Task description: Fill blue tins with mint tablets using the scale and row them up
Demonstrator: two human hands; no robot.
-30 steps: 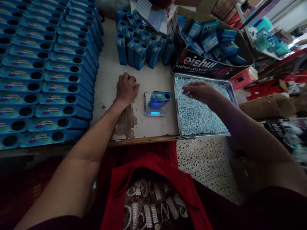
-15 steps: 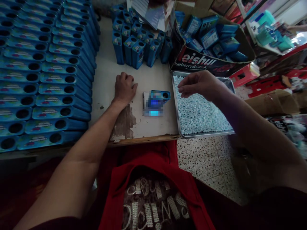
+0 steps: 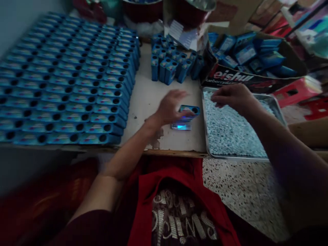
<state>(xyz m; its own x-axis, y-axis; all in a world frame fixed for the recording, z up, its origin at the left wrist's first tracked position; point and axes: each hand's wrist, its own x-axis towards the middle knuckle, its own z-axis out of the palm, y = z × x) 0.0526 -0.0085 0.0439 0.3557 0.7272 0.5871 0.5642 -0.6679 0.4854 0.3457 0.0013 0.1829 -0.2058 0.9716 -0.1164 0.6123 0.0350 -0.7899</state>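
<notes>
My left hand (image 3: 170, 106), smeared by motion, reaches beside a small blue box (image 3: 195, 110) with a round dark hole in its top. Its fingers stretch out and its thumb passes in front of the box; whether it touches cannot be told. That box stands on a small scale (image 3: 180, 127) with a lit blue display. Above the left part of a metal tray (image 3: 205, 136) hovers my right hand (image 3: 234, 97), fingertips pressed together; anything in them is hidden. Small pale blue-white pellets (image 3: 233, 136) fill the tray.
Rows of upright blue boxes (image 3: 77, 89) cover the table's left side. Several more boxes (image 3: 169, 70) stand at the back. A black carton (image 3: 230, 77) behind the tray holds jumbled blue boxes. Papers (image 3: 181, 34) lie behind, near red pots (image 3: 189, 15).
My left hand has moved right from the bare table to the box on the scale, its fingers stretching out. My right hand stays over the tray. The camera view has swung left.
</notes>
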